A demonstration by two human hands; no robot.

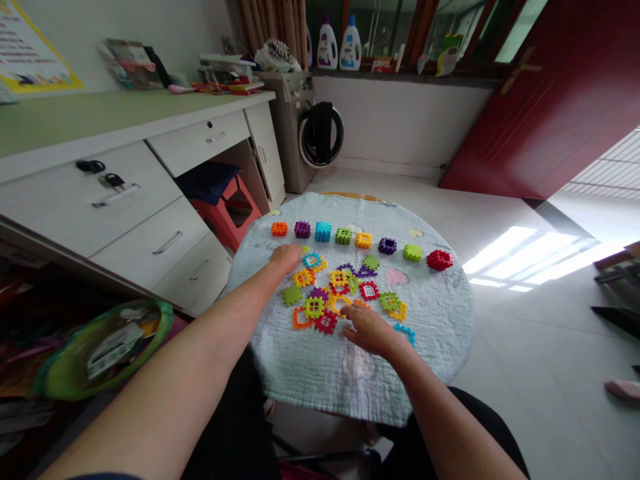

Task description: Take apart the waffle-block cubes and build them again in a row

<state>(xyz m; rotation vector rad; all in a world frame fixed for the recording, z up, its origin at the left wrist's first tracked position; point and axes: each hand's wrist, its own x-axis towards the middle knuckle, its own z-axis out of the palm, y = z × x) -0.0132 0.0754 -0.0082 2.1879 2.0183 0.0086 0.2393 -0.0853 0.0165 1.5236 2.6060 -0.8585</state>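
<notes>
My left hand [287, 257] is at the left side of the round table, its fingers curled around a small green interlocking plastic piece [305, 249] that shows just past the fingertips. Close beside it lies a blue window-like square [313, 261] on a yellow one. My right hand [369, 328] hovers low over the loose pieces, fingers apart, with fingertips near a yellow frame piece [339, 305]. A red window square [326, 322] and a lime window square [314, 307] lie to its left. A blue frame piece [405, 333] rests by the right wrist.
Along the far side runs a row of colour-sorted stacks, from an orange stack [279, 229] to a red stack [440, 259]. A pale cloth [300, 367] covers the table. White drawers [150, 227] and a red stool [230, 207] stand left; a washing machine [293, 133] stands behind.
</notes>
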